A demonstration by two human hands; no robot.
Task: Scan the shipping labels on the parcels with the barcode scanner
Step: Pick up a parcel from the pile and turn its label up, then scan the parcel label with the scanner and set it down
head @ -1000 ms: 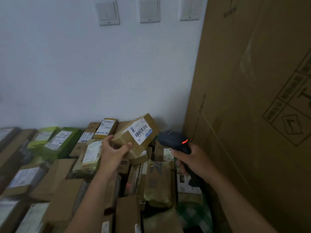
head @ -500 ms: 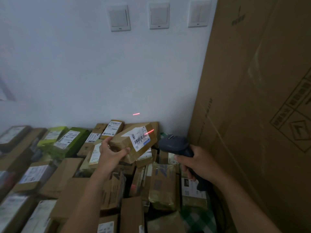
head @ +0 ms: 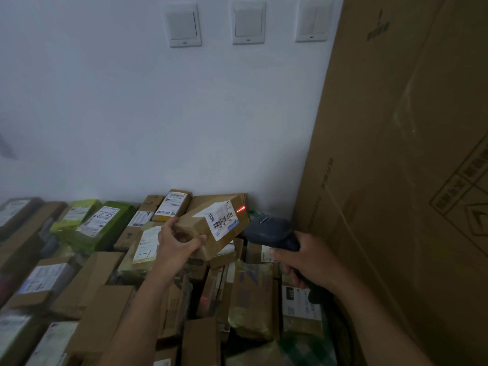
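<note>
My left hand [head: 176, 241] grips a small brown cardboard parcel [head: 196, 228] by its left end and holds it above the pile, tilted. Its white shipping label [head: 221, 220] with a barcode faces right, toward the scanner. My right hand [head: 307, 262] grips the handle of a dark barcode scanner [head: 269, 232], whose head sits just right of the parcel. A red laser streak [head: 240, 209] falls on the parcel's upper right edge, beside the label. A faint red dot [head: 220, 182] shows on the wall behind.
Several labelled parcels cover the surface below, brown boxes [head: 92, 281] and green bags [head: 105, 225], reaching back to the white wall [head: 158, 114]. A tall cardboard carton [head: 409, 180] stands close on the right. Three wall switches [head: 248, 22] sit high up.
The parcel has dropped slightly and turned its label more toward the scanner. The laser came on half a second ago and still strikes the parcel's right edge; the streak on the wall shrank to a dot.
</note>
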